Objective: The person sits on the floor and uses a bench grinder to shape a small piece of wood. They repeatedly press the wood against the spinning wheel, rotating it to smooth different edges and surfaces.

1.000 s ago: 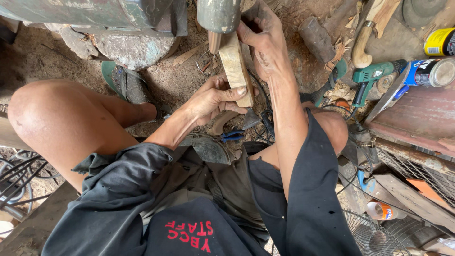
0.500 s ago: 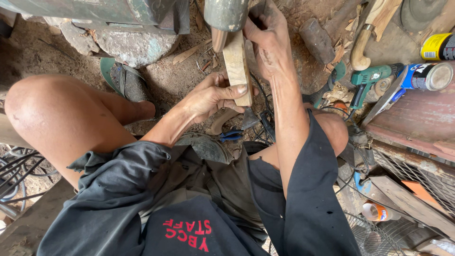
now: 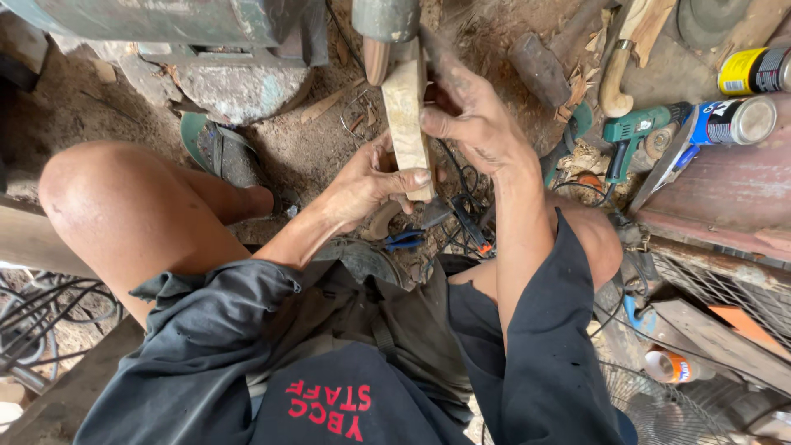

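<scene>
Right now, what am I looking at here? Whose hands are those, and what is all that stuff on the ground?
The camera sits on a person's head and looks down, so you see their own knees, dark shorts and both hands. The person is sitting low over a dirt floor. The left hand grips the bottom of a pale wooden block, and the right hand steadies it near the top. The block stands upright, its top end against a rounded machine part; what that part does cannot be told. Around them lie a green sandal, a green power drill, two spray cans, a wooden-handled tool, blue-handled pliers and tangled wires. A wire fan guard shows at the bottom right.
</scene>
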